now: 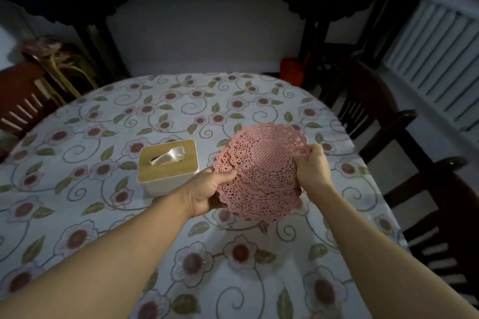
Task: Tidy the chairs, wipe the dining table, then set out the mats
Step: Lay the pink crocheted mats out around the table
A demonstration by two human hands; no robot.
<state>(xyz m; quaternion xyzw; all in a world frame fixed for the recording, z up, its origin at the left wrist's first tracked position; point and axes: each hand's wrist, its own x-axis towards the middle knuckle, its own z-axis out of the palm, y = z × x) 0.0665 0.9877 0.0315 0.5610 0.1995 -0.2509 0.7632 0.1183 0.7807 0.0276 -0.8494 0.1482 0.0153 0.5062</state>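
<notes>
**Item: pink lace mats, held stack**

The mats [261, 171] were held above the dining table [90, 116], right of centre. Left hand [207, 191] gripped the stack's near-left edge from beneath, supporting it; right hand [312, 166] pinched the right rim, apparently to peel one mat free. Tissue box [168, 166] stood just left. Chairs [363, 101] flanked the table at right.
</notes>
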